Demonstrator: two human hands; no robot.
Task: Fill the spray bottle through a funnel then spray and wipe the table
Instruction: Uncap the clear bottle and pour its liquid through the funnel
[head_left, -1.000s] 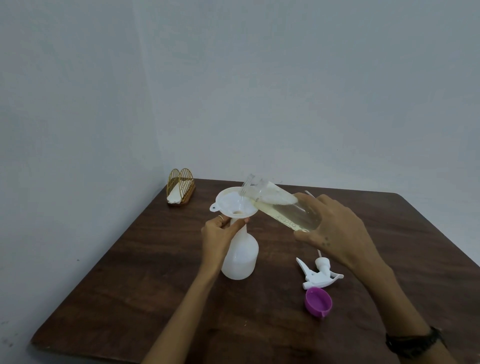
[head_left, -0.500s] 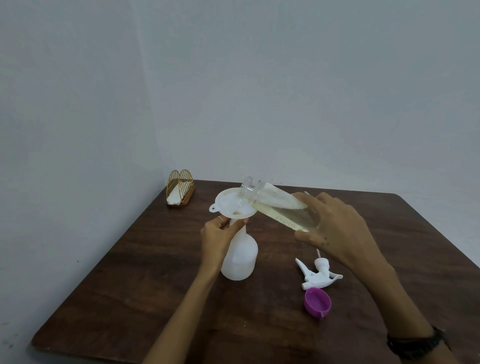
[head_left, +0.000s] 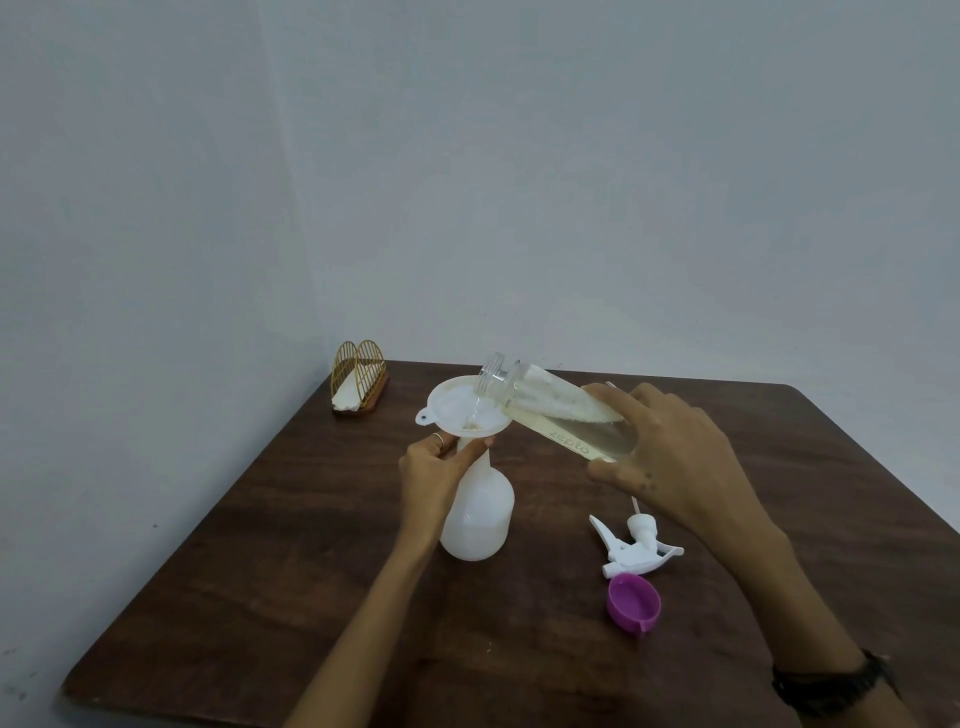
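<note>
We find the widest free surface on the near-left part of the table (head_left: 249, 587) — bare wood from the front edge up to the napkin holder (head_left: 358, 384) in the far-left corner. The centre is blocked by the upright spray bottle (head_left: 480, 519) with the funnel (head_left: 462, 410) on top, the left hand (head_left: 436, 478) at its neck. To the right, the tilted clear bottle (head_left: 550, 410) and right hand (head_left: 675, 462) span the air above — beneath them lie the trigger head (head_left: 636, 545) and purple cap (head_left: 634, 603), just beside each other. The far-right corner is open wood.

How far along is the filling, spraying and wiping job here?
Done: trigger head and purple cap lie off, funnel seated. In hand: right hand tips clear bottle into it; left hand steadies spray bottle. Left: refit trigger, spray, wipe.
</note>
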